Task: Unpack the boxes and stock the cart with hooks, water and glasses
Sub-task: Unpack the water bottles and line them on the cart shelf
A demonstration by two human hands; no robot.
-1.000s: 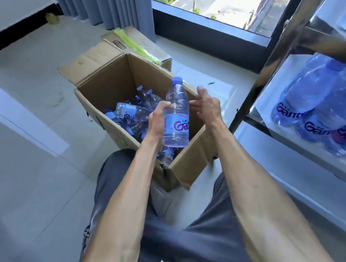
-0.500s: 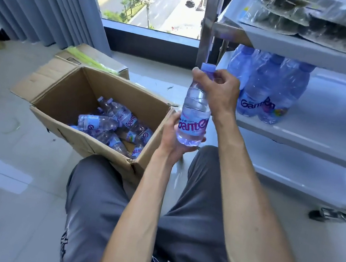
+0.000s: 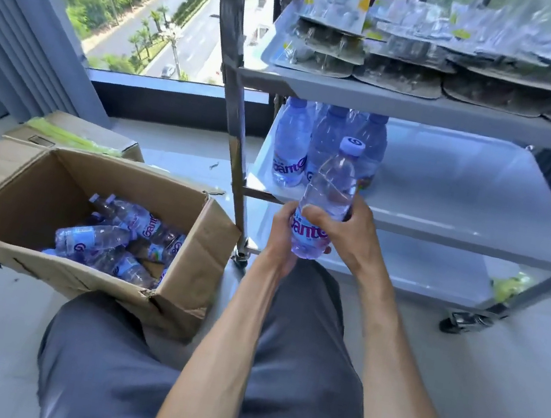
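Note:
I hold one clear water bottle (image 3: 328, 196) with a lilac cap upright in front of the steel cart (image 3: 446, 235). My left hand (image 3: 282, 236) grips its lower part from the left. My right hand (image 3: 347, 234) wraps round its middle from the right. Several bottles (image 3: 292, 145) stand at the left end of the cart's middle shelf. Stacked blister packs of hooks (image 3: 403, 62) lie on the top shelf. An open cardboard box (image 3: 154, 301) on the floor to my left holds several bottles (image 3: 121, 240) lying on their sides.
A second, closed carton (image 3: 87, 139) with green tape sits behind the open box. The cart's upright post (image 3: 234, 120) stands between the box and the shelves. Grey curtain (image 3: 18, 53) hangs at left by a window. My knees in grey trousers (image 3: 292, 377) fill the foreground.
The bottle has travelled from above the box to the front of the cart's middle shelf. My right hand slid from the cap down to the bottle's middle. The view swung right.

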